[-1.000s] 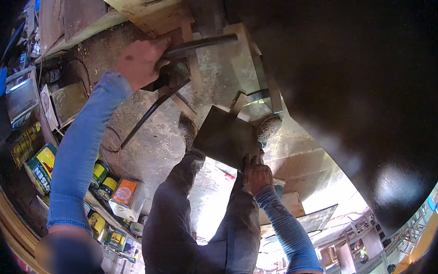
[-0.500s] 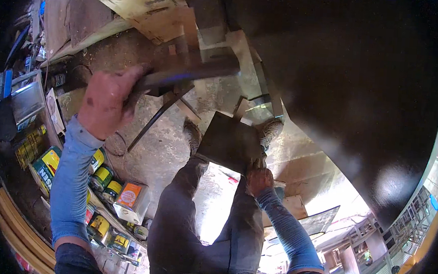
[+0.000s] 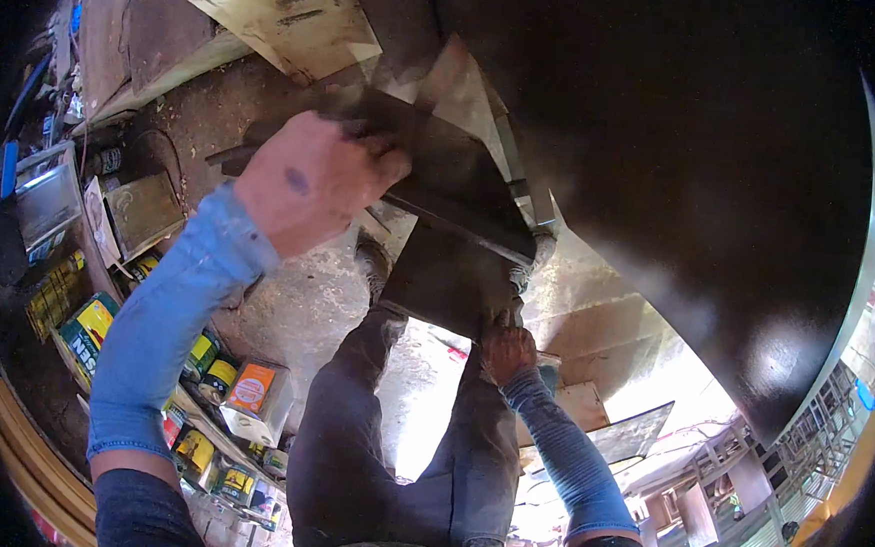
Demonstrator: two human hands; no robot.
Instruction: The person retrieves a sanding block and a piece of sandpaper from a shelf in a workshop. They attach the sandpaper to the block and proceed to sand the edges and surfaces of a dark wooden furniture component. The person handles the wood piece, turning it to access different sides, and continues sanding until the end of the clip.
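Note:
My left hand [image 3: 308,180], in a blue sleeve, is closed at the upper middle, its fingers curled over a dark flat board [image 3: 454,169]. This board is tilted, blurred by motion, and hangs over the far edge of a second dark, squarish board [image 3: 437,274]; I cannot tell whether they touch. My right hand [image 3: 508,353] grips that squarish board at its near right corner, beside my right knee. The squarish board lies level in front of my knees, above the floor. The fingertips of my left hand are partly hidden.
A large dark panel [image 3: 663,187] slants across the right side. At left, a low shelf holds several paint cans [image 3: 216,375] and an orange-labelled tin [image 3: 255,393]. A pale wooden board [image 3: 273,13] stands at the far left. Dusty floor [image 3: 307,276] shows between these things.
My left hand has moved right, and its dark board has turned from nearly edge-on to showing its face, now over the squarish board. My right hand and its board have shifted slightly left.

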